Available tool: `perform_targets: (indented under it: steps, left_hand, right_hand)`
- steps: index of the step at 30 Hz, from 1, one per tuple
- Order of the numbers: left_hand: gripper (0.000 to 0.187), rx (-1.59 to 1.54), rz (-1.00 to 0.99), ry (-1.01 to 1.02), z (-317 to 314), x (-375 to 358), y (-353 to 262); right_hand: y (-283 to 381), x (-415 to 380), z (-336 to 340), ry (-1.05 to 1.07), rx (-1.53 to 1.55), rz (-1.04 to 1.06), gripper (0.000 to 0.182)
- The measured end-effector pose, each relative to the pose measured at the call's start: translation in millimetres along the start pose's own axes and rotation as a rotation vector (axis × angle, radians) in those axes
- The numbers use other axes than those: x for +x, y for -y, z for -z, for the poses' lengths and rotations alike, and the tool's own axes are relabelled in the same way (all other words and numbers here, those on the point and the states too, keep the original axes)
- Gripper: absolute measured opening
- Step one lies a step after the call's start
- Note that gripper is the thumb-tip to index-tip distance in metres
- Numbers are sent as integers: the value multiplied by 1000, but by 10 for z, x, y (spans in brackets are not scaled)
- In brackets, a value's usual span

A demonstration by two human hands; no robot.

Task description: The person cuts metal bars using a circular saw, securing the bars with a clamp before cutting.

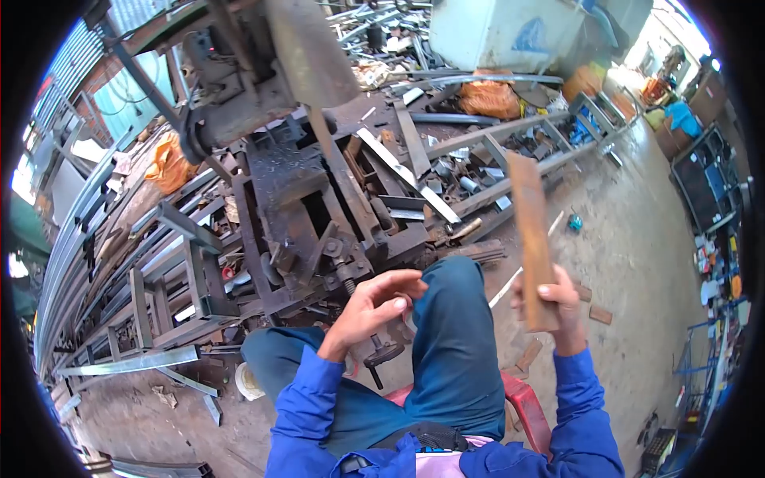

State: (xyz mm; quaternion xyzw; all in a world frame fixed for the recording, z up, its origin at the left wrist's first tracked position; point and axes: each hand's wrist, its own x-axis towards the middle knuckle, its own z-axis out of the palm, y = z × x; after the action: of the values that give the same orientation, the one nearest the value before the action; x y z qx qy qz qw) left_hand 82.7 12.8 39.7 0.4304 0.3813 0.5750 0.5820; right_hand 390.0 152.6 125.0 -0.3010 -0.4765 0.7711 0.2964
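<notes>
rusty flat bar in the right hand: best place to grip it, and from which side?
Grip the rusty flat bar at its lower end, about where the right hand has it now. It stands nearly upright, with its broad face to the camera. It is thin and flat, so pinching across the faces, thumb in front and fingers behind, should stop it twisting. Come from the right: the left hand is over by the vise crank.

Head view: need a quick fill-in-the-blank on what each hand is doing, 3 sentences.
1. The right hand grips a rusty flat ____, held upright.
2. The left hand rests near the person's ____, by the machine.
3. The person sits on a ____ stool.

Missing words: bar; knee; red
</notes>
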Motion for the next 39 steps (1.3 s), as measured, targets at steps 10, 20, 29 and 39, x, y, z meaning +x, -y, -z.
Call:
perform_targets:
  steps: [10,20,29,39]
  left_hand:
    - [61,-493,-155,-385,455,-72,307]
    - [86,-302,-333,-587,938,263,-55]
    - [85,-123,-307,-673,826,704,-8]
    - [91,-4,-277,-724,701,863,38]
  right_hand:
    - [-1671,938,-1603,198,7,-95,62]
    - [-1666,1929,-1939,455,-17,-317,64]
    - [-1622,2050,-1720,425,147,-223,66]
    - [-1563,2016,-1578,441,275,-251,66]
